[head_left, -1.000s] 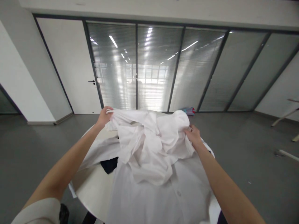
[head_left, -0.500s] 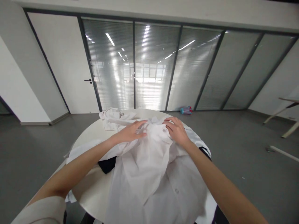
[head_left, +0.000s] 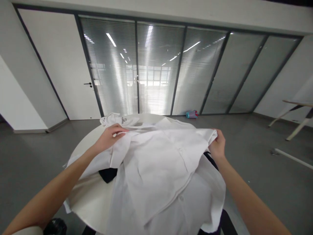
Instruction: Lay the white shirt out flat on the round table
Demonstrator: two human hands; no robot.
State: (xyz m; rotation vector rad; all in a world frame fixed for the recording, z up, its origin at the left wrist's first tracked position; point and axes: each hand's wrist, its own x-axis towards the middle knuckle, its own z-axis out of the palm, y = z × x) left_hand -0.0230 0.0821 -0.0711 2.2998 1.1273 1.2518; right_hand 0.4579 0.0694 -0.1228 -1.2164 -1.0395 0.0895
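White shirt (head_left: 156, 160) now spread wide between left hand (head_left: 107, 138) and right hand (head_left: 218, 146), both gripping it.

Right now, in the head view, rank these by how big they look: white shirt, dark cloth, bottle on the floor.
1. white shirt
2. dark cloth, mostly covered
3. bottle, looks smallest, but it is farthest away, so its true size is unsure

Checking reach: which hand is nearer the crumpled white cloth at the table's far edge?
Left. The left hand pinches the white shirt just short of the crumpled cloth; the right hand grips the shirt's opposite edge, well off to the right.
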